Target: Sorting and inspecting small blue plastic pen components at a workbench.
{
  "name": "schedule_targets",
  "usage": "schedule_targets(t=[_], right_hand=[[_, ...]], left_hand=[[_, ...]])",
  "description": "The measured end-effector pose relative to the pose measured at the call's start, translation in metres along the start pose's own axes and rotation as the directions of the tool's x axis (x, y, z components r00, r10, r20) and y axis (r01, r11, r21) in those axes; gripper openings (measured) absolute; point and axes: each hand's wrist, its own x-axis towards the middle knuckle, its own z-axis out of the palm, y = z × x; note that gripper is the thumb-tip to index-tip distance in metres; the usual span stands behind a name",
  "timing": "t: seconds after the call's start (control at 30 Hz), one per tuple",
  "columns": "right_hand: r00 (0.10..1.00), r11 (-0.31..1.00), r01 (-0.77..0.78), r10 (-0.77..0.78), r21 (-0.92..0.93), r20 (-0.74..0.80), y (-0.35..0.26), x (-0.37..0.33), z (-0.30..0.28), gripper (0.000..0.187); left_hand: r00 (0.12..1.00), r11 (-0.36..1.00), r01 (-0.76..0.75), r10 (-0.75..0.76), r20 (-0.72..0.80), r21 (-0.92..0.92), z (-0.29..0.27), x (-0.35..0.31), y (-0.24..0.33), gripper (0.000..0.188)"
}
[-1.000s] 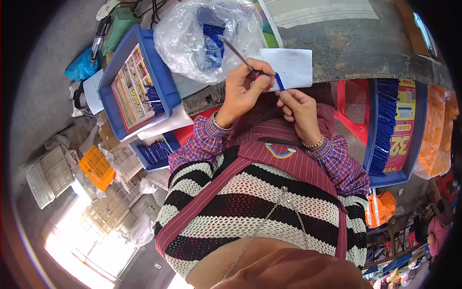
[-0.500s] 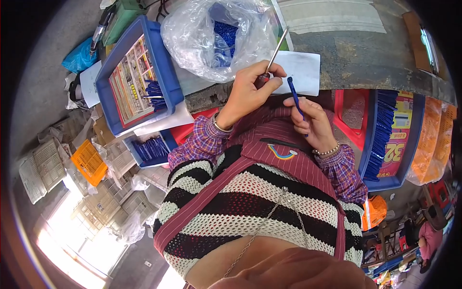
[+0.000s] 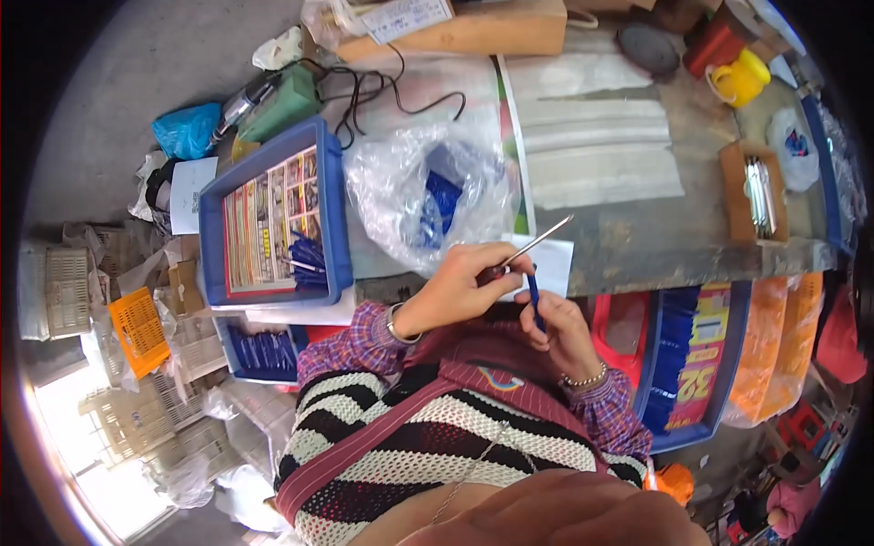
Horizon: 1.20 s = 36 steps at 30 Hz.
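Resting in closed fingers, a slim blue piece (image 3: 535, 300) is held by the right hand (image 3: 564, 332), a screwdriver (image 3: 543, 238) by the left hand (image 3: 460, 289).
Just beyond the left hand, space is taken up by a clear plastic bag (image 3: 378, 187). Colourful printed pages (image 3: 271, 223) are seen in the left tray (image 3: 335, 209), bold figures on the pink-and-yellow sheet (image 3: 699, 369) in the right tray (image 3: 730, 364); smaller writing is too blurred to read.

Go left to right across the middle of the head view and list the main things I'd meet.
Orange basket → large left-side blue tray → left hand → right hand → right-side blue tray → orange bundle.
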Motion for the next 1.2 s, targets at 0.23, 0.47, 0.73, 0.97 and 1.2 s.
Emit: schedule_targets(t=[0.23,0.47,0.73,0.97,1.2], right_hand=[[1.0,0.999,0.005,-0.005,-0.034,-0.009,-0.004,0.004,-0.007,0.031],[1.0,0.987,0.007,-0.006,-0.159,0.007,0.006,0.0,-0.017,0.033],[0.998,0.981,-0.012,0.0,-0.193,-0.059,0.012,-0.008,-0.024,0.031],[0.999,0.972,-0.029,0.019,-0.231,-0.047,0.008,-0.001,-0.025,0.029],[0.996,0.961,-0.046,0.022,-0.273,-0.092,0.011,-0.003,-0.021,0.026]], left_hand=[[0.944,0.922,-0.268,0.309,-0.114,0.279,-0.041,0.056,0.04,0.015],[0.795,0.545,-0.304,0.597,-0.107,0.781,-0.102,0.217,0.007,0.025],[0.797,0.315,-0.077,0.59,-0.132,0.946,-0.114,0.276,-0.021,0.032],[0.77,0.343,-0.06,0.613,-0.175,0.937,-0.111,0.276,-0.021,0.02],[0.767,0.357,-0.043,0.61,-0.198,0.933,-0.115,0.27,-0.017,0.018]])
